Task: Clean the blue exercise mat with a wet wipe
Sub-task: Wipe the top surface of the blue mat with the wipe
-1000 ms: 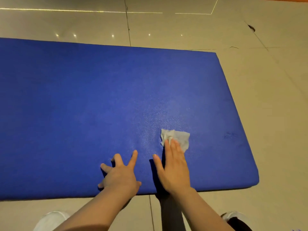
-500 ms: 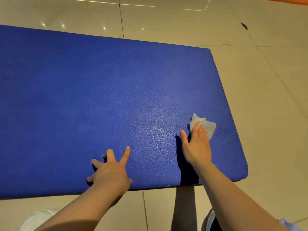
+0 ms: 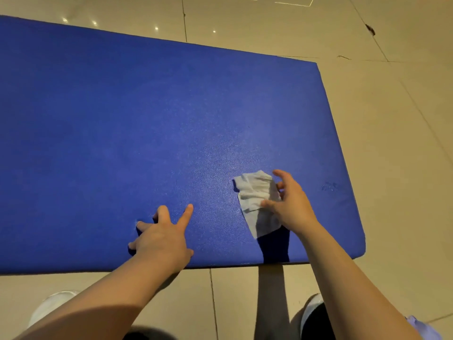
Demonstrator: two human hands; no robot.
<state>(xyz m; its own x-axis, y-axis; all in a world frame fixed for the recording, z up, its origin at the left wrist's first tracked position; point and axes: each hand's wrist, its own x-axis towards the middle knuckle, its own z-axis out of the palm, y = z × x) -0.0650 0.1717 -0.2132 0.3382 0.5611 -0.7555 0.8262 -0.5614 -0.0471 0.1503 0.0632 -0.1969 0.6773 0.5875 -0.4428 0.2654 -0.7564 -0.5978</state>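
Blue exercise mat (image 3: 147, 119) is braced by the left hand (image 3: 161, 238), fingers splayed wide; a white wet wipe (image 3: 257, 200) is pinched by the right hand (image 3: 291, 204).

Just one view here, a head-worn wide-angle cam looking forward and steeply down onto the blue mat (image 3: 147, 119) from its near long edge. It sits close, so the mat's left end runs out of frame while its right end shows.
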